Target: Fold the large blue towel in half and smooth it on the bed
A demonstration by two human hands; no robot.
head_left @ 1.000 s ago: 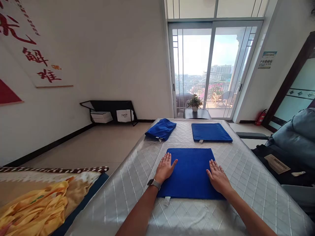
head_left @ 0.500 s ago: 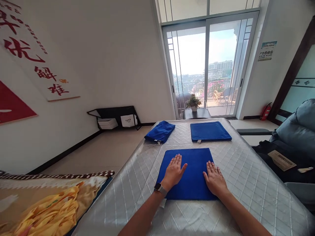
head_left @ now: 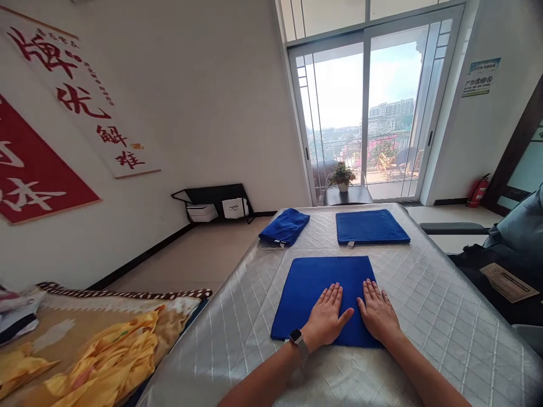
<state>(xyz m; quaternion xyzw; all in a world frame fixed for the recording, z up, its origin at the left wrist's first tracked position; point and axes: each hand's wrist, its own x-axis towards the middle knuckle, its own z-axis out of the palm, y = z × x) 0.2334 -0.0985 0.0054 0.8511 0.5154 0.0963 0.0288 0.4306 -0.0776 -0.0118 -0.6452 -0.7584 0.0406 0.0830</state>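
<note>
A folded blue towel (head_left: 305, 291) lies flat on the silver quilted cover (head_left: 237, 328) in front of me. My left hand (head_left: 328, 316) rests palm down on its lower middle, fingers stretched out and thumb apart. On the towel's right edge lies my right hand (head_left: 379, 310), also flat, its fingers extended. Neither hand grips anything. Farther back sit two more blue cloths: a neatly folded one (head_left: 373, 226) at the right, with a white tag, and a less evenly folded one (head_left: 284, 227) at the left.
Yellow cloth (head_left: 114, 350) lies on a patterned blanket at the lower left. A potted plant (head_left: 341, 178) stands on a chair before the glass door (head_left: 335, 113). A dark armchair (head_left: 517, 226) is at the right, with a fire extinguisher (head_left: 478, 191) behind it.
My left hand has slid right and toward me across the towel, closer to my right hand. The right hand stays at the right edge. The view has turned slightly left.
</note>
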